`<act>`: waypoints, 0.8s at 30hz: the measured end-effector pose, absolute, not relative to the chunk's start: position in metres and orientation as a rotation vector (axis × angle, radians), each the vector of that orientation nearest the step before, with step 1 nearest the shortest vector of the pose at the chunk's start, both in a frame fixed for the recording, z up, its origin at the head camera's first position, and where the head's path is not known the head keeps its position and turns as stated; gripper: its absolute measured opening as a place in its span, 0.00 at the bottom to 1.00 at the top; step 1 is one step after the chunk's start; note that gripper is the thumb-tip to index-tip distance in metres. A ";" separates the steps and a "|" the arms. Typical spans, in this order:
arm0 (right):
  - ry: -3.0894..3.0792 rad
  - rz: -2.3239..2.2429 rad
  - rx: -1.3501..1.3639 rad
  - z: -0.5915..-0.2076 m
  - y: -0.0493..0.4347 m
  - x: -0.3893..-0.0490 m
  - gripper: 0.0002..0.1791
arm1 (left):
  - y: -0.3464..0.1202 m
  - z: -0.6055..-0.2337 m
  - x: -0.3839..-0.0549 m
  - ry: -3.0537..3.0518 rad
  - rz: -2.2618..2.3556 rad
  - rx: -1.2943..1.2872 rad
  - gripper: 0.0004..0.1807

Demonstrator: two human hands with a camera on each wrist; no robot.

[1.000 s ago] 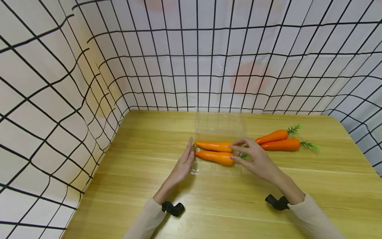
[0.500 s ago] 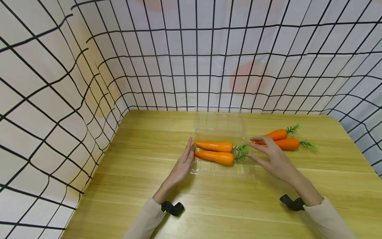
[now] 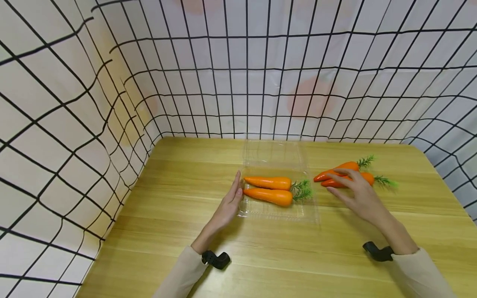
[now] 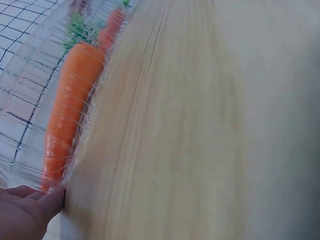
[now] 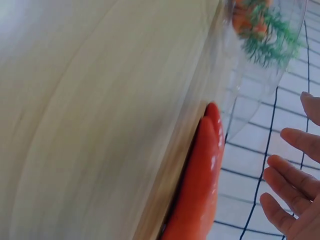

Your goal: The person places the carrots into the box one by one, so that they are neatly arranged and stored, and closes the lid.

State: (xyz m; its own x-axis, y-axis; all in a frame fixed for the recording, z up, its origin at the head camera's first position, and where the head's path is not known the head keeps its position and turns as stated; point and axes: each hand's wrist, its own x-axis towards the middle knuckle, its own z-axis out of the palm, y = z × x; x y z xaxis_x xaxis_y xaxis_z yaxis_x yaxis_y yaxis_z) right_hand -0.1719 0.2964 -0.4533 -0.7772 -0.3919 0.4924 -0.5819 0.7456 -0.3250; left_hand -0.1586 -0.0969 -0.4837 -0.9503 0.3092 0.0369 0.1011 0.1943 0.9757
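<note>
Two orange carrots with green tops, the far one (image 3: 267,183) and the near one (image 3: 272,197), lie side by side in a clear plastic clamshell box (image 3: 277,214), tips to the left. My left hand (image 3: 227,207) rests its straight fingers against the box's left wall; the left wrist view shows those fingers (image 4: 50,202) at a carrot's tip end. Over two redder loose carrots, the far one (image 3: 349,166) and the near one (image 3: 367,178), hovers my right hand (image 3: 361,198), fingers spread and relaxed. It partly hides the near loose carrot. In the right wrist view these fingers (image 5: 295,140) hold nothing.
The box's transparent lid (image 3: 273,153) lies folded open toward the back. A wooden table (image 3: 179,178) carries everything. Behind and to the sides stands a black wire grid (image 3: 261,68) with pale cloth behind it.
My right hand has moved right, from the leafy ends of the boxed carrots to above the loose carrots. The left hand has stayed at the box's side.
</note>
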 end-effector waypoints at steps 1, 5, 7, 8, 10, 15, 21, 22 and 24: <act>-2.548 0.651 0.740 -0.455 0.300 -0.173 0.26 | -0.097 -0.484 -0.159 2.287 1.854 0.397 0.33; -2.557 0.616 0.726 -0.458 0.309 -0.175 0.22 | -0.097 -0.485 -0.159 2.280 1.856 0.395 0.33; -2.570 0.608 0.720 -0.459 0.312 -0.176 0.20 | -0.097 -0.485 -0.159 2.287 1.852 0.396 0.32; -2.576 0.600 0.718 -0.459 0.314 -0.177 0.20 | -0.097 -0.485 -0.159 2.292 1.848 0.396 0.32; -2.590 0.589 0.704 -0.461 0.318 -0.178 0.20 | -0.097 -0.485 -0.159 2.298 1.845 0.397 0.32; -2.609 0.562 0.664 -0.465 0.328 -0.180 0.20 | -0.097 -0.485 -0.159 2.300 1.835 0.405 0.32; -2.613 0.566 0.641 -0.467 0.337 -0.183 0.22 | -0.098 -0.484 -0.159 2.310 1.822 0.401 0.32; -2.622 0.576 0.628 -0.468 0.338 -0.183 0.22 | -0.098 -0.484 -0.159 2.313 1.824 0.407 0.33; -2.645 0.595 0.603 -0.468 0.340 -0.183 0.21 | -0.097 -0.484 -0.158 2.313 1.818 0.398 0.33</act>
State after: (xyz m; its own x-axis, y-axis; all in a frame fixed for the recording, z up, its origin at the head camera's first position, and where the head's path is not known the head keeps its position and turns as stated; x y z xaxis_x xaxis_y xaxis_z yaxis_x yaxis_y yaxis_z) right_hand -0.1832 0.3401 -0.4676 -0.8432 -0.3235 0.4294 -0.4762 0.8202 -0.3171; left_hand -0.1585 -0.0975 -0.4836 -0.9495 0.3124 0.0289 0.1019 0.2201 0.9701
